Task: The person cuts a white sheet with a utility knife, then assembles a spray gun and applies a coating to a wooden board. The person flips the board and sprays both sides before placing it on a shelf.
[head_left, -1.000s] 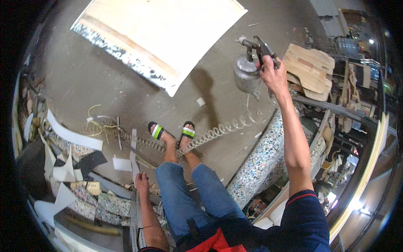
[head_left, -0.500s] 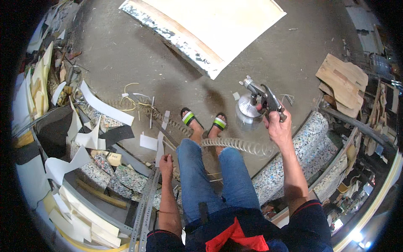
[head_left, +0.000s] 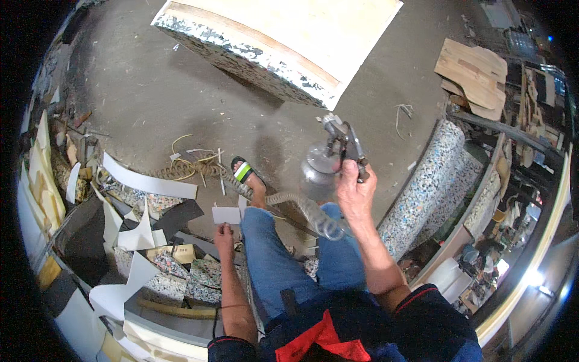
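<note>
While the right hand (head_left: 354,192) grips a spray gun (head_left: 338,151), the left hand (head_left: 224,234) pinches a white card (head_left: 227,215).
Metal cup at seven o'clock looks weighty; the pistol handle suits holding, coiled hose (head_left: 313,218) trailing.

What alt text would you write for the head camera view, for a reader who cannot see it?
Seen from above, a person's right hand holds a metal spray gun with a coiled hose, while the left hand hangs by a jeans-clad leg. Ahead on the concrete floor lies a large foam slab; foam offcuts litter the left.
</note>
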